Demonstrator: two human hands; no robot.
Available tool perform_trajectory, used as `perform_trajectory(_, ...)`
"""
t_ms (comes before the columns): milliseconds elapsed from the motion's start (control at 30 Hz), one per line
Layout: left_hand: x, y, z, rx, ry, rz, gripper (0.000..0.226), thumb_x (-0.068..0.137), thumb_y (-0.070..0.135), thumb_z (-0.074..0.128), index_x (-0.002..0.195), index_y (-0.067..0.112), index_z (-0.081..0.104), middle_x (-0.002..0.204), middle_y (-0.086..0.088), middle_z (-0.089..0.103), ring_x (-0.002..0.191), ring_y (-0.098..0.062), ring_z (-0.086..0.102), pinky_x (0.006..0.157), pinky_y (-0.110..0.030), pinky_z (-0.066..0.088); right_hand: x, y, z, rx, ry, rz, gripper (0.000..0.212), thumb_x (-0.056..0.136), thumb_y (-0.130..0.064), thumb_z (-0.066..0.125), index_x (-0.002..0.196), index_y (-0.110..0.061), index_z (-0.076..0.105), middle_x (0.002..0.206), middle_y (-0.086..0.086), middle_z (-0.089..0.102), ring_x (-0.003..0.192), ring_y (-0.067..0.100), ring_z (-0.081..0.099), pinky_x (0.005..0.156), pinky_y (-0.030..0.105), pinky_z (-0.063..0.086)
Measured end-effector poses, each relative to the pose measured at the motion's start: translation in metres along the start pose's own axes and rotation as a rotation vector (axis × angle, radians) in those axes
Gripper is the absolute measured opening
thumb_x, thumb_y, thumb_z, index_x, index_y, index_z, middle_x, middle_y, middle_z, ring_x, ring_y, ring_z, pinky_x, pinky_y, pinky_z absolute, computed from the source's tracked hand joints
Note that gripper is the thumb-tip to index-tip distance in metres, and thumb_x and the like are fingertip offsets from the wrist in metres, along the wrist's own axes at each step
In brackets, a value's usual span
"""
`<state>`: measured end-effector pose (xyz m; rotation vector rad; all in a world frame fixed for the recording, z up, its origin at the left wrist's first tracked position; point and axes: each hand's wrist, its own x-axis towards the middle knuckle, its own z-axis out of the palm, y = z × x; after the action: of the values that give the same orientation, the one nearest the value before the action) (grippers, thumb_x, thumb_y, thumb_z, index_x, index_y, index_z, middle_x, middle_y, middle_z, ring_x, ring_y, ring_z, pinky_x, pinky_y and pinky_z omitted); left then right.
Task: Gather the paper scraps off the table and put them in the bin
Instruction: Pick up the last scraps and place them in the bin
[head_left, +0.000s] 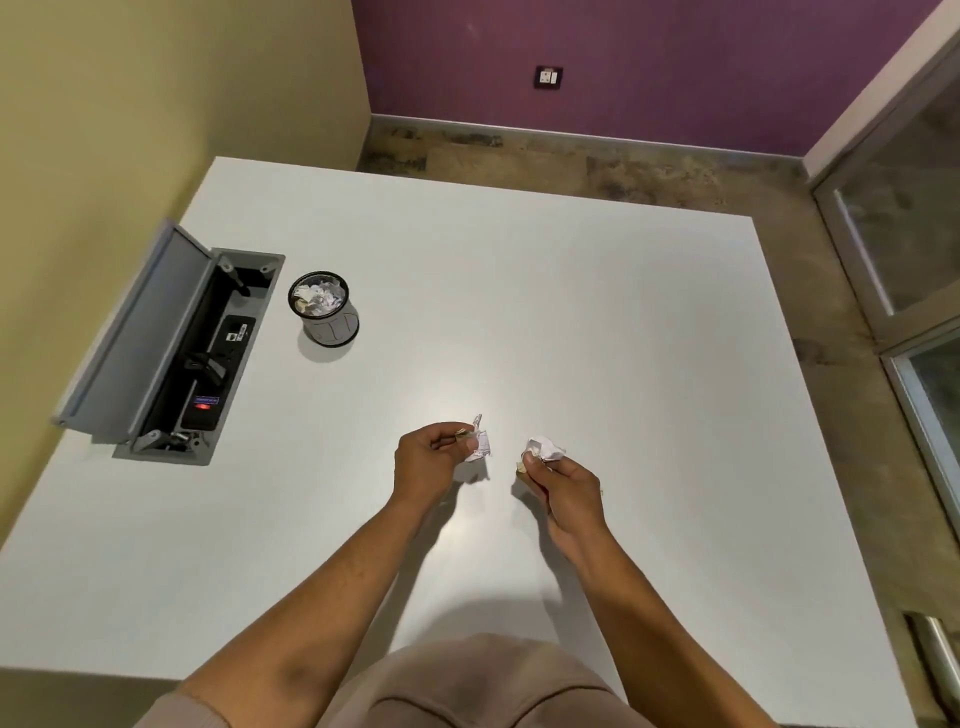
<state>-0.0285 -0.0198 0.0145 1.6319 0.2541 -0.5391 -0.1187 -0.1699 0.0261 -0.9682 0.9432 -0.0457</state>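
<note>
Over the middle of the white table (597, 322), my left hand (428, 460) pinches small crumpled paper scraps (480, 447) between thumb and fingers. My right hand (563, 486), a little to the right, grips a crumpled white paper scrap (544, 449) with a bit of tan paper beneath it. Both hands hover just above the tabletop, apart from each other. The bin (324, 309), a small round black mesh cup, stands upright far to the left and holds several crumpled scraps.
An open grey cable box (171, 353) with its lid raised is set into the table's left side, beside the bin. A yellow wall runs along the left. Floor lies beyond the far and right table edges, with a glass door at right.
</note>
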Motion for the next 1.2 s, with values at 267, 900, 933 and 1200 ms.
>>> perform_trajectory(267,0.035,0.023,-0.074,-0.017,0.088,0.032,0.018,0.076,0.0,0.078,0.093,0.005,0.074,0.081,-0.002,0.074,0.068,-0.004,0.069,0.071,-0.017,0.053,0.004,0.002,0.089,0.047,-0.067,-0.008,0.013,0.082,0.006,0.068,0.095,0.003,0.069,0.075,0.006,0.07,0.067,0.011,0.067,0.069,0.018,0.056)
perform_trajectory(900,0.194,0.127,-0.173,0.529,0.325,0.218,0.007,0.086,0.012,0.071,0.092,0.012,0.075,0.083,-0.004,0.069,0.095,-0.021,0.06,0.079,-0.025,0.047,0.045,0.007,0.198,0.088,-0.144,0.022,0.017,0.083,0.003,0.068,0.099,0.001,0.07,0.081,0.006,0.068,0.071,0.012,0.067,0.072,0.019,0.056)
perform_trajectory(933,0.203,0.13,-0.172,0.62,0.302,0.222,0.006,0.087,0.012,0.07,0.089,0.012,0.075,0.085,-0.006,0.069,0.095,-0.023,0.058,0.077,-0.025,0.046,0.047,0.007,0.198,0.09,-0.143,0.019,0.017,0.083,0.003,0.067,0.099,0.0,0.07,0.082,0.006,0.068,0.072,0.012,0.067,0.072,0.019,0.055)
perform_trajectory(1200,0.237,0.137,-0.151,1.334,0.043,0.179,0.03,0.088,-0.003,0.051,0.114,0.003,0.064,0.116,-0.021,0.058,0.108,-0.04,0.058,0.083,-0.043,0.054,0.057,0.011,0.195,-0.075,-0.125,-0.009,0.009,0.084,-0.003,0.07,0.092,-0.002,0.073,0.083,0.012,0.069,0.071,0.015,0.067,0.067,0.024,0.056)
